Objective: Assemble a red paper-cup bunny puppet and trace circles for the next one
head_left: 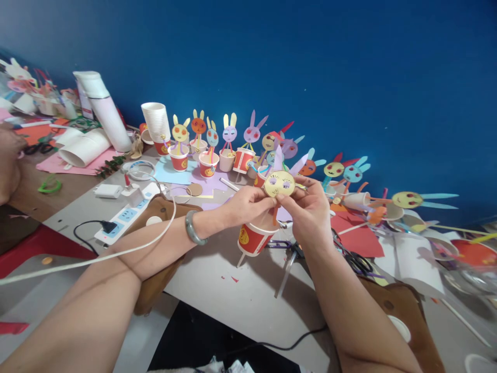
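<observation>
Head view first: what is the person holding, and where?

"It's a yellow rabbit face (278,184) with purple ears (298,165), near the centre of the frame. The left hand (250,204) pinches it from the left, and the right hand (312,210) grasps it from the right, thumb at the lower edge."

"So both hands are occupied. What sits under them?"

"A red-and-white paper cup (258,241), tilted, just below the fingers. An orange strip (275,213) shows between face and cup; I can't tell how it's fastened. A pale stick pokes down from the cup's underside (241,259) over the grey desk (217,295)."

"And around that, to the left?"

"A grey-green bangle (195,228) circles the left wrist. A white power strip (130,213) lies left of centre, and a white cable (77,266) crosses in front of the left forearm. At the far left edge there's a blurred arm of another person (8,166)."

"Farther back?"

"Paper rabbits (230,133) standing in cups line up across the middle, before a blue wall (272,62). Stacked white cups (155,122) and a white bottle (103,109) stand toward the upper left."

"Right side?"

"Red paper (361,233), with scissors (359,263) just below it."
</observation>
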Demonstrator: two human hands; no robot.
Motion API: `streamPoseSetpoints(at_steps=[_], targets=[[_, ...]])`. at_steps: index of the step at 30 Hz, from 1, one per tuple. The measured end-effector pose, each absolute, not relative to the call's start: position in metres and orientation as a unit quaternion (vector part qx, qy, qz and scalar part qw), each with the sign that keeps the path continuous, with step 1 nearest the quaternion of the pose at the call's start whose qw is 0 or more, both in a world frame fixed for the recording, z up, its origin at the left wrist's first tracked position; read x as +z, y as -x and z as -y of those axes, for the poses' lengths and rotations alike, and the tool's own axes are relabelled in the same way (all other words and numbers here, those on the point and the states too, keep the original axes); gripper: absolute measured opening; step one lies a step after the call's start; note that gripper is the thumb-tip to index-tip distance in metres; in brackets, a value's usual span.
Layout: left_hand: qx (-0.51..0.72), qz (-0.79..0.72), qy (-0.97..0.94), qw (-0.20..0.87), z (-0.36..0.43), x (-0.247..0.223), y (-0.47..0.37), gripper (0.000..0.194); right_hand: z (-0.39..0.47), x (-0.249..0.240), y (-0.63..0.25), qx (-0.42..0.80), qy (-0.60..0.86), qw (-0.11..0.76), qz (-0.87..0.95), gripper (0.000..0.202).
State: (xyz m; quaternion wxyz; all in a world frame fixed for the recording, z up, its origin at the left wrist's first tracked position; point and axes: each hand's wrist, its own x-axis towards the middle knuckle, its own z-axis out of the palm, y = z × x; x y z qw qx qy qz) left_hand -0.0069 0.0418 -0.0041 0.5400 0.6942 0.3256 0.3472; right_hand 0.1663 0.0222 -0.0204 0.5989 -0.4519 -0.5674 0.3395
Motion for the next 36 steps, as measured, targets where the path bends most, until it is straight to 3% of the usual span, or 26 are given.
streamPoseSetpoints(at_steps=[9, 15, 36], targets=[[0.348, -0.315, -0.704, 0.533, -0.0438, -0.0089, 0.0077, 0.035, -0.0215, -0.0212, -0.1649, 0.353, 0.450, 0.609, 0.549, 0.055], [0.356, -0.315, -0.689, 0.547, -0.0436, -0.0120, 0.0038, 0.025, -0.0213, -0.0220, -0.1651, 0.359, 0.455, 0.612, 0.538, 0.060], [0.357, -0.309, -0.682, 0.559, -0.0436, -0.0115, 0.0044, 0.020, -0.0219, -0.0243, -0.1654, 0.338, 0.454, 0.602, 0.563, 0.050]])
